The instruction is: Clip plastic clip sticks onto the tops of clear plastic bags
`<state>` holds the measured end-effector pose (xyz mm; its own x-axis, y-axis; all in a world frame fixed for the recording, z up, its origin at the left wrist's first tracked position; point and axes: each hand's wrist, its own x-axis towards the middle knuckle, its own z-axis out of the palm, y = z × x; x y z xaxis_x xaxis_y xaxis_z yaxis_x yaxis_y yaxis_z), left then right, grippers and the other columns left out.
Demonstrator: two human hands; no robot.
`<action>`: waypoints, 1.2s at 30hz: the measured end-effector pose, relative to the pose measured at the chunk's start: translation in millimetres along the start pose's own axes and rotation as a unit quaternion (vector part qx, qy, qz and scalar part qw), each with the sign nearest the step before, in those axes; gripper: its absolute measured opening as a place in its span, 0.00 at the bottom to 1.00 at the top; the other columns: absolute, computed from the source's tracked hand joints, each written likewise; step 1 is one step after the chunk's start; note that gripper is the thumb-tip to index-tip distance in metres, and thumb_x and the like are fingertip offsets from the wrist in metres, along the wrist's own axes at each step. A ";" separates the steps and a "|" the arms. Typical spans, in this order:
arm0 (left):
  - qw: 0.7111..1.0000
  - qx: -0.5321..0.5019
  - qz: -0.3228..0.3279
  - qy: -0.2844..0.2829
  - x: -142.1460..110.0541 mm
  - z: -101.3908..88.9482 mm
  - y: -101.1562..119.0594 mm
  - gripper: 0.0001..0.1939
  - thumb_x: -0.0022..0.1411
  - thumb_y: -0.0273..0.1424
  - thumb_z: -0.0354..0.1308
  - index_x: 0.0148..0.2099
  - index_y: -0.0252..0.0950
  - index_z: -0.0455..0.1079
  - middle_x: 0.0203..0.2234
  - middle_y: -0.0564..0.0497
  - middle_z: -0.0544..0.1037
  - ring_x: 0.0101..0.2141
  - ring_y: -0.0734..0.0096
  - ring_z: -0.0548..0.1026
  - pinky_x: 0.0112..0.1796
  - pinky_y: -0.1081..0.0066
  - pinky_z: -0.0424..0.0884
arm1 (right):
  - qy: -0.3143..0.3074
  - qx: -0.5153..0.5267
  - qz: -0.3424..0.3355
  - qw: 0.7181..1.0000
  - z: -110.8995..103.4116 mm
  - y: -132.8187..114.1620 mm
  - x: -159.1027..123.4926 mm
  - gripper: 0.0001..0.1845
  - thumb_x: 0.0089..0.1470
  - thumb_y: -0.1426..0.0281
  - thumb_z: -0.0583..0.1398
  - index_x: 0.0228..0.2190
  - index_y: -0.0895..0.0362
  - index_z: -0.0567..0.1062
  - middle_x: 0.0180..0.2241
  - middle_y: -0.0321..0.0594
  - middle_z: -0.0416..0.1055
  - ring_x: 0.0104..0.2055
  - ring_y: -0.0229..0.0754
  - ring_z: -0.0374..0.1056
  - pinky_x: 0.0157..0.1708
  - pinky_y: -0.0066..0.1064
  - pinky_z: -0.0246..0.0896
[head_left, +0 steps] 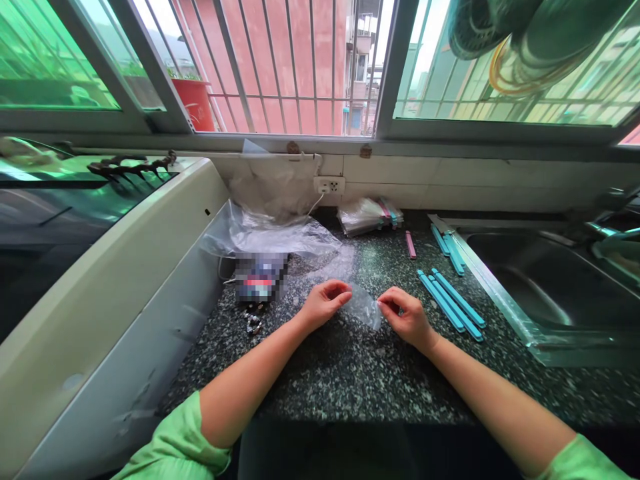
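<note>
A small clear plastic bag (364, 308) is stretched between my two hands, just above the speckled dark countertop (350, 380). My left hand (326, 303) pinches its left edge between thumb and fingers. On the other side, my right hand (404, 313) grips the bag's right edge with the fingertips. Several long light-blue plastic strips, perhaps bag sealing clips (450, 303), lie to the right of my right hand. Farther back is a short pink strip (411, 245). A stack of clear bags (367, 217) with pink and blue strips on it rests near the wall.
A large crumpled clear plastic bag (290, 237) lies at the back left, behind a blurred-out phone-like object (260, 275) with a beaded charm (253, 323). At right is a metal sink (540, 267); at left, a gas stove (115, 267). A wall socket (330, 185) holds a plugged-in white cable.
</note>
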<state>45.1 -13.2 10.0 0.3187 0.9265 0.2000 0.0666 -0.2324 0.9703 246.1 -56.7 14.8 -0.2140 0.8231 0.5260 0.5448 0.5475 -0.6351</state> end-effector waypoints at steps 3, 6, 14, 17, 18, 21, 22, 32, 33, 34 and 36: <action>0.998 0.036 0.048 0.017 -0.7 0.5 1.4 0.15 0.49 0.42 0.60 0.28 0.33 0.73 0.21 0.51 0.74 0.23 0.74 0.68 0.26 0.74 0.64 | -0.022 0.004 -0.005 1.000 0.7 -1.6 0.1 0.08 0.53 0.69 0.56 0.24 0.56 0.71 0.22 0.37 0.66 0.23 0.35 0.59 0.22 0.27 0.56; 0.993 0.068 0.093 0.030 -1.0 0.6 3.1 0.16 0.52 0.41 0.58 0.23 0.34 0.71 0.20 0.50 0.73 0.24 0.74 0.68 0.28 0.73 0.64 | -0.023 0.020 0.000 1.000 0.3 -2.9 0.7 0.08 0.52 0.69 0.56 0.24 0.56 0.72 0.22 0.37 0.66 0.23 0.35 0.60 0.22 0.27 0.56; 0.996 0.014 0.039 0.076 0.0 -1.6 5.7 0.16 0.49 0.42 0.59 0.23 0.33 0.71 0.19 0.52 0.71 0.24 0.75 0.67 0.28 0.74 0.64 | 0.032 0.064 0.054 0.996 -4.4 -1.7 2.8 0.08 0.51 0.67 0.57 0.23 0.56 0.71 0.22 0.36 0.65 0.24 0.35 0.61 0.23 0.27 0.57; 0.996 -0.004 0.019 0.089 0.1 -1.9 7.2 0.17 0.48 0.43 0.60 0.23 0.33 0.70 0.18 0.53 0.70 0.23 0.76 0.65 0.27 0.74 0.63 | 0.058 0.072 0.079 0.993 -5.7 -0.6 2.9 0.09 0.51 0.65 0.57 0.23 0.56 0.71 0.23 0.36 0.65 0.24 0.35 0.60 0.23 0.27 0.56; 0.996 -0.007 0.013 0.088 0.0 -1.8 7.7 0.17 0.48 0.44 0.60 0.22 0.33 0.69 0.18 0.54 0.70 0.22 0.76 0.65 0.26 0.74 0.62 | 0.065 0.074 0.085 0.992 -6.1 -0.3 2.9 0.10 0.51 0.65 0.57 0.23 0.56 0.71 0.23 0.36 0.65 0.24 0.35 0.60 0.23 0.27 0.56; 0.997 -0.014 -0.007 0.074 -0.1 -1.6 9.1 0.18 0.47 0.45 0.59 0.22 0.33 0.68 0.16 0.55 0.67 0.21 0.78 0.62 0.24 0.75 0.60 | 0.074 0.082 0.095 0.989 -7.4 0.6 3.2 0.11 0.51 0.63 0.57 0.22 0.56 0.71 0.22 0.36 0.65 0.24 0.35 0.60 0.23 0.26 0.56; 0.998 -0.020 -0.015 0.065 0.0 -1.6 9.5 0.19 0.47 0.45 0.59 0.21 0.33 0.67 0.15 0.56 0.66 0.20 0.78 0.61 0.24 0.75 0.59 | 0.073 0.085 0.097 0.989 -7.7 0.8 3.2 0.11 0.51 0.63 0.57 0.22 0.56 0.70 0.23 0.36 0.65 0.24 0.35 0.60 0.23 0.26 0.56; 0.994 -0.071 -0.075 0.031 2.1 -0.4 8.8 0.18 0.40 0.44 0.64 0.22 0.32 0.68 0.14 0.57 0.65 0.19 0.81 0.58 0.22 0.76 0.55 | 0.067 0.139 0.142 0.978 -4.8 5.1 3.7 0.11 0.48 0.61 0.59 0.24 0.56 0.72 0.22 0.35 0.67 0.24 0.36 0.62 0.25 0.27 0.58; 0.993 -0.080 -0.073 0.045 2.3 -0.3 8.2 0.18 0.40 0.44 0.64 0.22 0.32 0.69 0.14 0.57 0.65 0.18 0.81 0.58 0.21 0.76 0.54 | 0.071 0.137 0.146 0.977 -5.1 5.5 3.9 0.12 0.48 0.60 0.59 0.23 0.56 0.72 0.21 0.35 0.66 0.23 0.35 0.61 0.24 0.27 0.58; 0.992 -0.088 -0.072 0.057 2.6 -0.2 7.5 0.19 0.39 0.45 0.64 0.22 0.33 0.69 0.14 0.57 0.65 0.18 0.81 0.58 0.21 0.76 0.54 | 0.071 0.134 0.145 0.978 -5.5 5.5 4.1 0.13 0.48 0.60 0.59 0.21 0.57 0.72 0.20 0.34 0.66 0.23 0.35 0.60 0.24 0.27 0.58; 0.990 -0.099 -0.070 0.078 3.3 -0.2 6.2 0.19 0.38 0.45 0.64 0.23 0.33 0.69 0.14 0.57 0.65 0.18 0.81 0.58 0.21 0.76 0.55 | 0.060 0.132 0.136 0.980 -6.7 4.7 4.5 0.15 0.50 0.60 0.57 0.21 0.57 0.73 0.20 0.35 0.65 0.24 0.35 0.60 0.26 0.27 0.58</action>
<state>46.3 -11.6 16.7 0.1686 0.9835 0.0651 -0.0908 -0.0503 0.9946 253.2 -51.5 18.0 0.0159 0.9289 0.3700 0.3368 0.3434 -0.8767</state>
